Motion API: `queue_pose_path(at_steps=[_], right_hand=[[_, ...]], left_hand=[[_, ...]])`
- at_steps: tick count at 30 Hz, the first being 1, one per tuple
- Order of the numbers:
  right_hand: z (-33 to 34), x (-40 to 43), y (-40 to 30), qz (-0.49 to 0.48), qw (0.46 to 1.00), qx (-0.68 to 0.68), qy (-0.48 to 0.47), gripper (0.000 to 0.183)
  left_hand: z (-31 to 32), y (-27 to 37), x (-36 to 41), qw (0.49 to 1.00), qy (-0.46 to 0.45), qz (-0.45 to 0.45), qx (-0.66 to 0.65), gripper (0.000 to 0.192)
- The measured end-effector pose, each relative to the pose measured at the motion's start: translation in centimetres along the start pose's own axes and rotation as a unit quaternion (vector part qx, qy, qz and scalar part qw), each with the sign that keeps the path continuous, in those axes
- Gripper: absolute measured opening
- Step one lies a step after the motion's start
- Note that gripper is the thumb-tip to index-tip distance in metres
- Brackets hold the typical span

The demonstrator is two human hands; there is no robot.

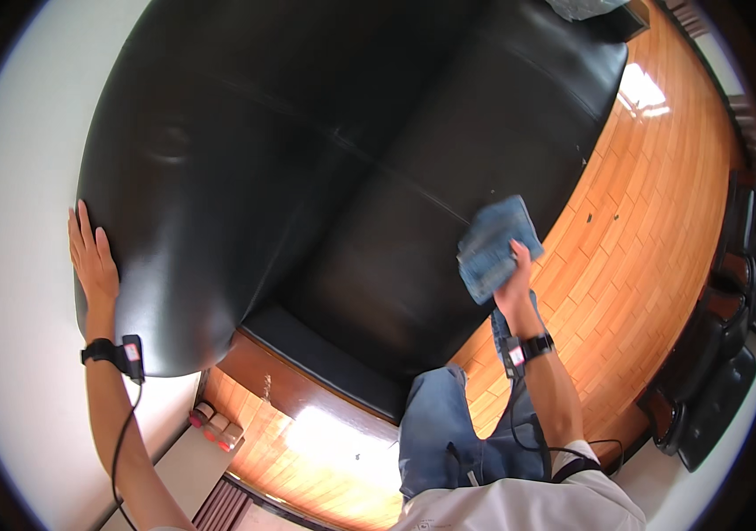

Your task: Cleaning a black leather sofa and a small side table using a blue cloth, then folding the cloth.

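Observation:
A black leather sofa (378, 199) fills the middle of the head view. My left hand (94, 262) lies with its fingers extended along the outer edge of the sofa's backrest (172, 219), beside the pale wall, and grasps nothing. In my right hand (519, 275) is a bunched blue denim cloth (498, 245), over the front part of the sofa seat; the cloth is slightly blurred. Whether it touches the leather cannot be told. Both wrists wear a black strap with a small device and a cable.
Wooden floor (623, 252) runs along the sofa's front, with small dark bits on it. Black leather chairs (709, 372) stand at the far right. A wooden-sided armrest (311, 365) is near my legs. Small items lie on a white surface (185, 464) at lower left.

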State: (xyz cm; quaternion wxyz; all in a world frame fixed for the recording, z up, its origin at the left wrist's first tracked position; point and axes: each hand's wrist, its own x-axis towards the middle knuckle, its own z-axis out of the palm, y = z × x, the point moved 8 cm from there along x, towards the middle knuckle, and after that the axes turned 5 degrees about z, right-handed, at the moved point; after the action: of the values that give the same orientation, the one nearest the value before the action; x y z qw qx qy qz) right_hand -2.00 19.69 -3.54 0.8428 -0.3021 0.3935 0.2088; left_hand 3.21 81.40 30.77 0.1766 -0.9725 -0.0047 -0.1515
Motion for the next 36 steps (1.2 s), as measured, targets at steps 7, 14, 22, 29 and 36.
queue_pose_path(at_steps=[7,14,22,29,36], right_hand=[[23.2,15.5,1.2,-0.035,0.981,-0.172,-0.088,0.040],[21.3,15.6,15.1,-0.206,0.921,-0.329,-0.032,0.053],[18.2,-1.6,32.1,0.218,0.961,-0.159,-0.053,0.008],[23.7,-6.9,19.7,0.059,0.976,-0.193,-0.081,0.012],[45.1,-14.3,4.8,-0.575,0.449,-0.641,-0.238,0.064]], left_hand=[[-0.6,1.4,-0.1,0.996,0.081,-0.025,-0.036,0.051],[-0.4,2.6,-0.9,0.995,0.096,-0.018,-0.034,0.052],[-0.1,3.2,-0.7,0.995,0.074,-0.030,-0.053,0.054],[-1.0,2.1,-0.9,0.994,0.083,-0.034,-0.058,0.054],[-1.0,1.7,-1.1,0.991,0.073,-0.058,-0.101,0.056]])
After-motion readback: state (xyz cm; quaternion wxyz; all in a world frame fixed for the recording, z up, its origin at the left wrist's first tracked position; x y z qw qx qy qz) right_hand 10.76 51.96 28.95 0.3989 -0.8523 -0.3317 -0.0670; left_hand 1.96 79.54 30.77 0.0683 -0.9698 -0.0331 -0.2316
